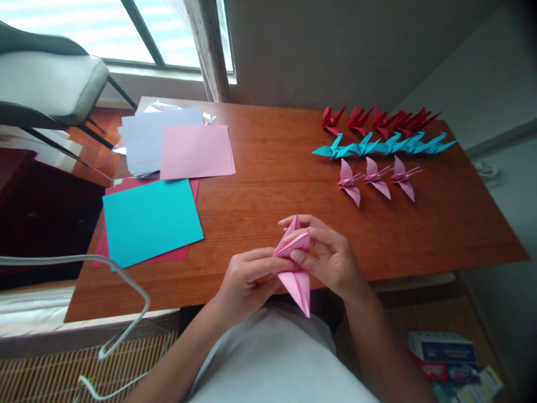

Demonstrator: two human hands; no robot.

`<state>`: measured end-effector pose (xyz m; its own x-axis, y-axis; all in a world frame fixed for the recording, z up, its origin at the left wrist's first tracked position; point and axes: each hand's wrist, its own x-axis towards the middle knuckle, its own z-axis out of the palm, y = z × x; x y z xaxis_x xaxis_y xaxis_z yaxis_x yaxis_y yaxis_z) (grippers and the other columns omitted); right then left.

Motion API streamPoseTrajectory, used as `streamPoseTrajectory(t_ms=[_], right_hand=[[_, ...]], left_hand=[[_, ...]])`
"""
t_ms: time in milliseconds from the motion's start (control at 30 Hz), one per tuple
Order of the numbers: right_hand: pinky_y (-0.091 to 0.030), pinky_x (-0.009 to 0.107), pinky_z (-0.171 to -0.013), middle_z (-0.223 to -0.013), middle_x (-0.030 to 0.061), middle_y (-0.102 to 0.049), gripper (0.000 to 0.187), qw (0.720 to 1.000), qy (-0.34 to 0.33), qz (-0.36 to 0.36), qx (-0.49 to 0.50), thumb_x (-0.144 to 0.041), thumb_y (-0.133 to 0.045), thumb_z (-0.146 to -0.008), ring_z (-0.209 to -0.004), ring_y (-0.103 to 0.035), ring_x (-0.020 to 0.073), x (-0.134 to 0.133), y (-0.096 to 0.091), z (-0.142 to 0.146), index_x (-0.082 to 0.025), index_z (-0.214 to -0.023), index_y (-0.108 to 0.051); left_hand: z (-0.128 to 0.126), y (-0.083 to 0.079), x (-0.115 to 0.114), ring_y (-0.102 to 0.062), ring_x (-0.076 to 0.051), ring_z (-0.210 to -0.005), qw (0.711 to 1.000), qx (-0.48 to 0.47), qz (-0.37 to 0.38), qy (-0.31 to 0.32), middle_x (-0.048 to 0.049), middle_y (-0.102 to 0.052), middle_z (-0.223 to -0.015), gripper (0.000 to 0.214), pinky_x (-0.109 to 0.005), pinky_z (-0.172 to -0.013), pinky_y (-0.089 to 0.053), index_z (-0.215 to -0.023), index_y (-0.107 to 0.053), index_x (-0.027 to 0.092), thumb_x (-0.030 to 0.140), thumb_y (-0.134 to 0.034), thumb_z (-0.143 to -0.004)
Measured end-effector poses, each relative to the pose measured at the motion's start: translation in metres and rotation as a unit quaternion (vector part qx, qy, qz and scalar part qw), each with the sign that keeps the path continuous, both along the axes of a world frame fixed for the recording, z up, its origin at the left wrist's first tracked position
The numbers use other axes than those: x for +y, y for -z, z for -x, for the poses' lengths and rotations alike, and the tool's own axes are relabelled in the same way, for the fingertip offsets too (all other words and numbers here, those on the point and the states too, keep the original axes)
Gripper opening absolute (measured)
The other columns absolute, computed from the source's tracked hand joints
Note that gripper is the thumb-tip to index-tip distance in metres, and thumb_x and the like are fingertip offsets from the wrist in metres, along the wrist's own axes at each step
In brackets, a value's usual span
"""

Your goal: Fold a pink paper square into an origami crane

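Pink, pointed folded-paper piece (297, 284) is at the near edge of the brown wooden table (260, 207); the left hand (249, 274) clamps its fingers on the middle, the right hand (333, 262) pinches the upper part between fingers and thumb.

Plain white top (272, 358), below and between left hand (247, 277) and right hand (333, 260); forearms (191, 341) behind hands bare to view's edge; fingers (262, 267) slender, uncovered.

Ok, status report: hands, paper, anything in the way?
Left hand, right hand: both holding pink paper. Paper folded, pointed ends showing. Nothing visibly in the way.
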<state>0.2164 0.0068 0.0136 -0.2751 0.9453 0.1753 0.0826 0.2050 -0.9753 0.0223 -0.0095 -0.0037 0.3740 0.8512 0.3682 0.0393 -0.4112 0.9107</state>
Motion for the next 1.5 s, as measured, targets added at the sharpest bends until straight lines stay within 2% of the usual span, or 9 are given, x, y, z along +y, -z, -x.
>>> streamPoseTrajectory(t_ms=[200,433,567,700,867,933,1100,1233,1500], right_hand=[[-0.055,0.037,-0.095,-0.115,0.0052,-0.072,0.006,1.000,0.016,0.011,0.001,-0.028,-0.075,-0.089,-0.108,-0.068,0.0213,0.001,0.000,0.003,-0.023,-0.087,-0.076],[-0.055,0.034,-0.089,-0.105,0.0049,-0.074,0.020,0.992,0.064,0.107,-0.007,-0.041,-0.070,-0.092,-0.098,-0.069,0.0208,0.001,-0.005,0.013,-0.022,-0.086,-0.073],[-0.056,0.034,-0.088,-0.116,0.0065,-0.073,0.039,0.983,0.083,0.149,0.061,-0.056,-0.065,-0.092,-0.102,-0.070,0.0220,-0.001,0.001,0.015,-0.026,-0.118,-0.067],[-0.057,0.035,-0.087,-0.121,0.0081,-0.071,0.057,0.977,0.090,0.168,0.092,-0.059,-0.066,-0.091,-0.107,-0.069,0.0233,-0.010,0.010,0.013,-0.030,-0.138,-0.053],[-0.059,0.032,-0.077,-0.107,0.0047,-0.073,0.053,0.974,0.107,0.183,0.077,-0.039,-0.077,-0.086,-0.087,-0.070,0.0180,-0.014,0.022,0.017,-0.027,-0.133,-0.056],[-0.059,0.030,-0.074,-0.101,0.0040,-0.074,0.047,0.969,0.120,0.193,0.097,-0.037,-0.077,-0.086,-0.083,-0.070,0.0172,-0.012,0.024,0.019,-0.025,-0.128,-0.059],[-0.059,0.028,-0.072,-0.099,0.0041,-0.075,0.042,0.961,0.140,0.204,0.125,-0.036,-0.083,-0.078,-0.083,-0.069,0.0165,-0.008,0.025,0.021,-0.024,-0.115,-0.067],[-0.056,0.025,-0.068,-0.090,0.0016,-0.074,0.031,0.960,0.137,0.207,0.128,-0.034,-0.084,-0.078,-0.077,-0.067,0.0138,-0.009,0.024,0.019,-0.023,-0.104,-0.071],[-0.052,0.026,-0.071,-0.086,0.0012,-0.072,0.017,0.972,0.092,0.205,0.068,-0.036,-0.076,-0.087,-0.077,-0.064,0.0142,-0.012,0.018,0.015,-0.020,-0.093,-0.071]], left_hand=[[-0.001,-0.001,0.000,-0.075,-0.015,-0.074,1.000,-0.010,0.013,0.006,-0.0066,-0.079,-0.092,0.023,-0.018,-0.065,-0.056,-0.103,-0.080,0.021,0.008,-0.071,-0.087],[-0.007,-0.001,-0.004,-0.073,-0.012,-0.076,0.995,-0.018,0.098,0.009,-0.0041,-0.080,-0.092,0.022,-0.018,-0.069,-0.054,-0.098,-0.080,0.020,0.006,-0.066,-0.089],[-0.007,0.002,-0.006,-0.067,-0.010,-0.066,0.989,-0.033,0.142,-0.030,-0.0018,-0.077,-0.080,0.018,-0.016,-0.062,-0.050,-0.095,-0.080,0.019,0.009,-0.066,-0.089],[-0.010,0.006,-0.007,-0.062,-0.009,-0.058,0.956,-0.114,0.255,-0.091,-0.0003,-0.072,-0.071,0.011,-0.016,-0.056,-0.050,-0.099,-0.077,0.017,0.018,-0.070,-0.090],[-0.016,0.006,-0.004,-0.066,-0.011,-0.066,0.915,-0.175,0.348,-0.107,-0.0022,-0.075,-0.081,0.068,-0.017,-0.058,-0.053,-0.148,-0.047,0.019,0.026,-0.078,-0.087],[-0.017,0.005,-0.002,-0.065,-0.011,-0.064,0.907,-0.178,0.367,-0.101,-0.0009,-0.073,-0.076,0.079,-0.018,-0.059,-0.053,-0.155,-0.036,0.017,0.030,-0.077,-0.088],[-0.014,0.003,0.003,-0.062,-0.010,-0.064,0.896,-0.184,0.389,-0.108,-0.0029,-0.071,-0.084,0.041,-0.019,-0.059,-0.053,-0.120,-0.067,0.014,0.039,-0.075,-0.089],[-0.012,0.000,0.008,-0.060,-0.007,-0.062,0.895,-0.173,0.401,-0.084,-0.0001,-0.067,-0.075,0.026,-0.016,-0.060,-0.050,-0.087,-0.071,0.013,0.038,-0.079,-0.086],[-0.015,-0.003,0.006,-0.059,-0.008,-0.060,0.908,-0.129,0.387,-0.099,-0.0014,-0.068,-0.069,0.029,-0.016,-0.056,-0.047,-0.079,-0.072,0.013,0.040,-0.077,-0.087]])
